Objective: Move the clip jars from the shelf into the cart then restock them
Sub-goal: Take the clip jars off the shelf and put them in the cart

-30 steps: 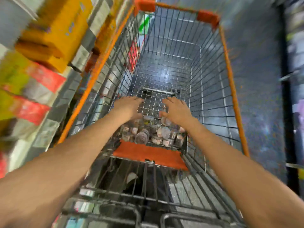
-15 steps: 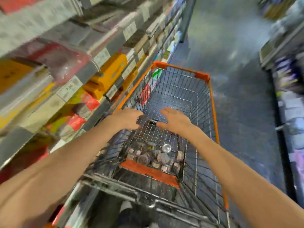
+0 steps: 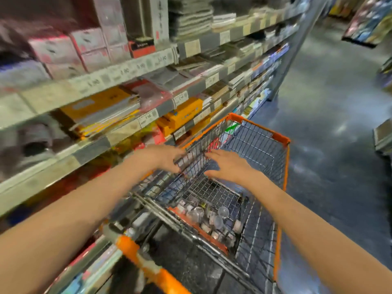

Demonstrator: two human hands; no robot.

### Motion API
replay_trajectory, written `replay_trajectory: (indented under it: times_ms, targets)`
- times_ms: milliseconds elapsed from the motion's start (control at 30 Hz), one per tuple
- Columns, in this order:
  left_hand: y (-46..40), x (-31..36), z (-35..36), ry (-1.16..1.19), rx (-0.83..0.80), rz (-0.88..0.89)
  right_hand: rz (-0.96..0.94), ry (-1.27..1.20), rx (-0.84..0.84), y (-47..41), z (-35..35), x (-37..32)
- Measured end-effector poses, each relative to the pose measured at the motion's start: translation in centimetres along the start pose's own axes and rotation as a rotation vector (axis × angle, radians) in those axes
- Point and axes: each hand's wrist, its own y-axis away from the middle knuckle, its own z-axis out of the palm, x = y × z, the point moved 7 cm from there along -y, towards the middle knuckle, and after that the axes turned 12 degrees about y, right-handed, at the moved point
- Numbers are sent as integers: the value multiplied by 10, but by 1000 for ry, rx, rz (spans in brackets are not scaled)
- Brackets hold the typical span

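Several small clear clip jars [image 3: 214, 219] lie in a heap at the near end of the wire cart [image 3: 284, 166], against its orange flap. My left hand [image 3: 164, 157] hovers over the cart's left rim, fingers relaxed, holding nothing. My right hand [image 3: 228, 166] is spread flat above the cart's middle, also empty. Both hands are well above the jars. The shelf [image 3: 118, 132] runs along the left, its goods blurred.
The cart's orange handle [image 3: 152, 270] sits near at the bottom. Stacked stationery and yellow boxes [image 3: 182, 116] fill the left shelves with price tags along the edges. Dark aisle floor [image 3: 331, 128] stretches right and ahead; other displays stand at the far right.
Both hands rose out of the cart, away from the jars, empty. My view lifted and swung left toward the shelves.
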Motion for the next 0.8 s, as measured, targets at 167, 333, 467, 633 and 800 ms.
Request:
replay_trajectory:
  times_ms: [167, 333, 467, 633, 800]
  targets:
    - [64, -26, -30, 82, 76, -72, -142, 48, 123, 12, -57, -48]
    - [142, -54, -61, 123, 176, -186, -302, 30, 232, 28, -119, -106]
    - [212, -75, -82, 181, 250, -279, -409, 40, 294, 42, -168, -156]
    - [281, -98, -108, 234, 301, -366, -523, 10, 344, 60, -222, -208]
    - [330, -119, -129, 251, 323, -438, -620, 36, 337, 71, -258, -251]
